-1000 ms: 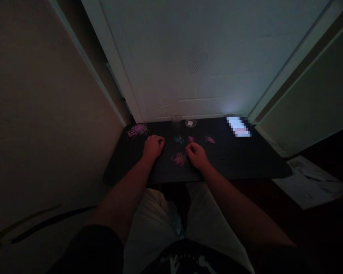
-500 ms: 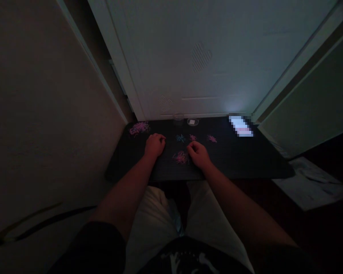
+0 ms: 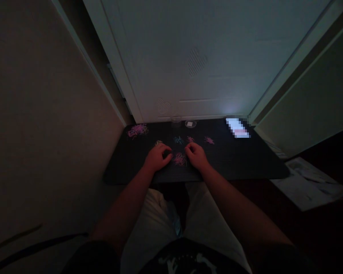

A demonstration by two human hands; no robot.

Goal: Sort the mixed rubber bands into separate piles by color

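Observation:
On the dark table a mixed pile of thin pink and pale strands [image 3: 179,159], too small to name, lies between my two hands. My left hand [image 3: 157,157] is at the pile's left side, thumb and forefinger apart with nothing visible between them. Just beyond its knuckles shows a small pale pile [image 3: 158,143], partly covered by the hand. My right hand [image 3: 197,156] is at the pile's upper right with its fingers pinched; whatever they hold is too small to see. Behind lie a blue pile [image 3: 178,140], a pink pile [image 3: 190,139] and another pink pile [image 3: 209,140].
A larger pink-purple pile [image 3: 138,130] lies at the table's [image 3: 240,163] back left. A clear cup [image 3: 176,121] and a clear round lid-like dish [image 3: 190,124] with a white square stand at the back. A lit, blurred-out screen [image 3: 238,128] is at the back right. A white panel [image 3: 217,87] rises behind.
My left hand has come right and nearer, to the middle pile, and its fingers have parted, uncovering the pale pile. My right hand stays pinched near the pile's right side.

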